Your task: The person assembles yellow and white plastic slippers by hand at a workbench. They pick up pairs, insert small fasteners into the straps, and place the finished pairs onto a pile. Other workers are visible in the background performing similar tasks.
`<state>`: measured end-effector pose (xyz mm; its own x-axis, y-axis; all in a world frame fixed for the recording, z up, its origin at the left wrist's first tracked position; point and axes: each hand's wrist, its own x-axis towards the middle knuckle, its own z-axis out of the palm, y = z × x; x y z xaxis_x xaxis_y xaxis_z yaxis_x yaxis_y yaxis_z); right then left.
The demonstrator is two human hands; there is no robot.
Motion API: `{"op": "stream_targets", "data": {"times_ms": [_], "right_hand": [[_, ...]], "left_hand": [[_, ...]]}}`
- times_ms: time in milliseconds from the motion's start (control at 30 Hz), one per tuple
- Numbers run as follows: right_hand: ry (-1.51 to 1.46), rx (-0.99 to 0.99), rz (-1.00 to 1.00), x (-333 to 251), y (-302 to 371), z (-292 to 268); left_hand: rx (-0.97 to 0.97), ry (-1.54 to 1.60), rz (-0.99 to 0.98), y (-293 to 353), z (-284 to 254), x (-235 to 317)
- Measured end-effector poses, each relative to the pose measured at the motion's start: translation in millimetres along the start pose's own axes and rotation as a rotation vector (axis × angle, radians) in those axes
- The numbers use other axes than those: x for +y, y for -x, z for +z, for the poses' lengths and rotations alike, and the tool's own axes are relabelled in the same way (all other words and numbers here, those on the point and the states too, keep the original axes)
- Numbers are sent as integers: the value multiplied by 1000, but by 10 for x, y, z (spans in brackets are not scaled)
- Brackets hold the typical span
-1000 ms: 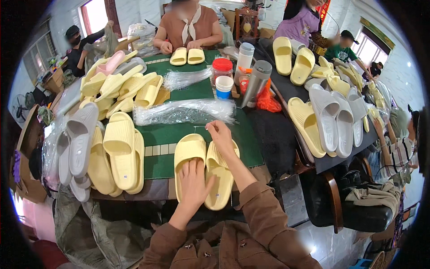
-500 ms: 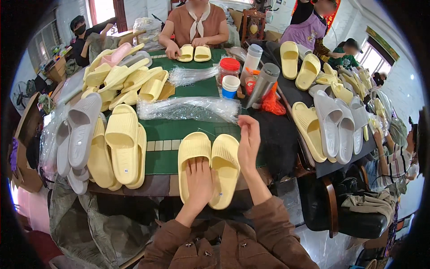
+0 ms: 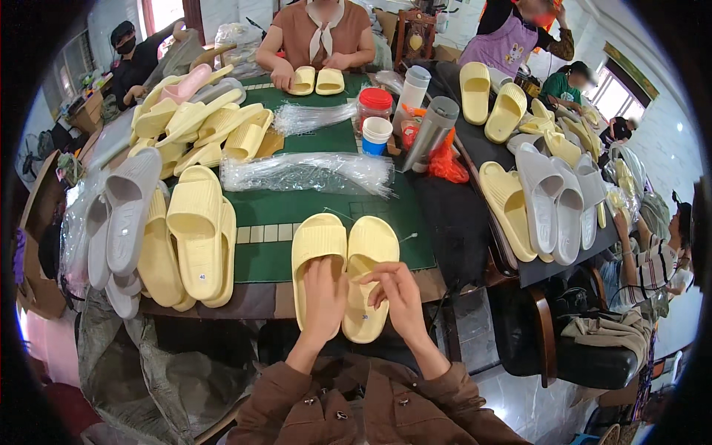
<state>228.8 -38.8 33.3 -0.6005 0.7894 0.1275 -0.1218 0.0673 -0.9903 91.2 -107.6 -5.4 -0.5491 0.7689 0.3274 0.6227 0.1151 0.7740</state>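
Observation:
In front of me, at the near table edge, a pair of pale yellow slippers stands side by side, the left slipper (image 3: 319, 231) touching the right slipper (image 3: 373, 236). My left hand (image 3: 322, 302) reaches into the left one, its fingers stretched forward along the inside and their tips hidden under the strap. Over the opening of the right one hovers my right hand (image 3: 400, 295), fingers bent but apart, with nothing visible in them. A thin clear plastic tie with a small pale end (image 3: 409, 236) shows beside the right strap; part of it is hidden.
Bundles of clear plastic ties (image 3: 308, 174) lie beyond the slippers on the green mat (image 3: 267, 215). Yellow and grey slippers (image 3: 196, 230) crowd the left. Paper cups (image 3: 376, 135), a red-lidded jar (image 3: 373, 107) and a steel tumbler (image 3: 432, 133) stand right of centre. Opposite, a person handles slippers.
My right hand has come inward and down from beside the right slipper to over its opening, fingers bending. My left hand has pushed deeper under the left strap.

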Motion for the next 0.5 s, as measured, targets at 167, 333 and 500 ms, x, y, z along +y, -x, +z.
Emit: {"op": "stream_targets", "data": {"times_ms": [167, 333, 500], "right_hand": [[-79, 41, 26, 66, 92, -42], [-202, 36, -2, -289, 171, -3], [-366, 27, -189, -426, 228, 69]], "left_hand": [[63, 349, -25, 30, -212, -41], [-70, 431, 35, 232, -460, 256], [-465, 844, -65, 396, -539, 577]]}}
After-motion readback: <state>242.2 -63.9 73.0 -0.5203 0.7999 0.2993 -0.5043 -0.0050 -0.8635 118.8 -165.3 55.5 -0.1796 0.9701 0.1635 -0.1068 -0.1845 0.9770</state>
